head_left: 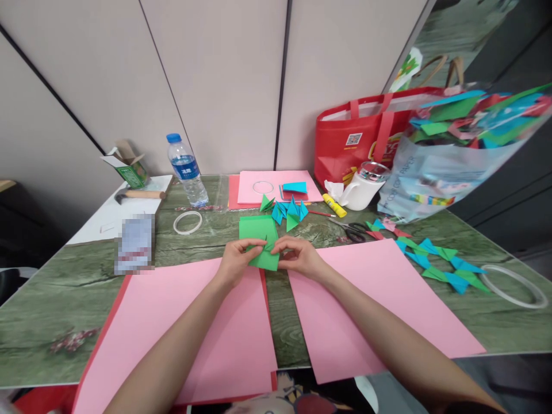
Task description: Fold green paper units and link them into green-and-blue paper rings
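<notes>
My left hand (239,259) and my right hand (302,256) meet in the middle of the table, both closed on a piece of green paper (266,261). A dark crease or gap shows in the paper between my fingertips. Just behind it lies more green paper (252,226), flat on the table. Folded blue and green paper pieces (291,213) sit beyond that, close to my right hand. Under my forearms are a left stack of pink sheets (233,322) and a right stack of pink sheets (349,299).
A water bottle (188,172), hammer (142,194) and white ring (188,222) are at left. Scissors (354,231), a yellow glue stick (334,205), a white mug (365,187), a linked paper chain (444,264) and a red bag (336,144) are at right.
</notes>
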### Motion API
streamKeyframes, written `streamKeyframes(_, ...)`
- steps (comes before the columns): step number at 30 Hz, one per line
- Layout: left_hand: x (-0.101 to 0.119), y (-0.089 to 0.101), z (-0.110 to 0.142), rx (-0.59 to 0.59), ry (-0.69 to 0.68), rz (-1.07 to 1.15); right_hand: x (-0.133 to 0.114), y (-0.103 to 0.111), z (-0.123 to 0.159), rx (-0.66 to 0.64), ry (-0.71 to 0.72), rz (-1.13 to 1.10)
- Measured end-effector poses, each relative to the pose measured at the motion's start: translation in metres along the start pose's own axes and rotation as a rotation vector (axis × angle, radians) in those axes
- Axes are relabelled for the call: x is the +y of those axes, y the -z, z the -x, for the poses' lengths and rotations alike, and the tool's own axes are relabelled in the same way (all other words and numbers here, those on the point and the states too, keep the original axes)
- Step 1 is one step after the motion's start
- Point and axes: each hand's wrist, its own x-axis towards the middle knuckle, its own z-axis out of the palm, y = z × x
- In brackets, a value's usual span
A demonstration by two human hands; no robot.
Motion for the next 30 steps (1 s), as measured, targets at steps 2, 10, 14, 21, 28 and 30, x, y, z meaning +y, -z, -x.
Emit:
streamKeyframes(2, 0.001, 0.000, 0.000, -0.022, 0.020, -0.004, -0.001, 0.000, 0.000, -0.012, 0.019, 0.020)
streamKeyframes(10, 0.001, 0.000, 0.002, -0.051, 0.018, -0.089, -0.002, 0.006, 0.000, -0.061, 0.080, 0.093)
streamKeyframes(14, -0.002, 0.001, 0.001, -0.083, 0.016, -0.120, -0.002, 0.009, 0.000, -0.108, 0.103, 0.075)
streamKeyframes(21, 0.002, 0.003, 0.003, -0.158, -0.034, -0.229, 0.001, 0.009, 0.000, -0.106, 0.088, 0.031)
streamKeyframes(28, 0.007, 0.003, 0.004, -0.243, -0.091, -0.331, 0.001, 0.011, 0.000, -0.079, 0.053, 0.008)
streamKeyframes(30, 0.008, 0.002, 0.004, -0.207, -0.093, -0.314, 0.001, 0.010, 0.000, -0.048, 0.060, 0.019)
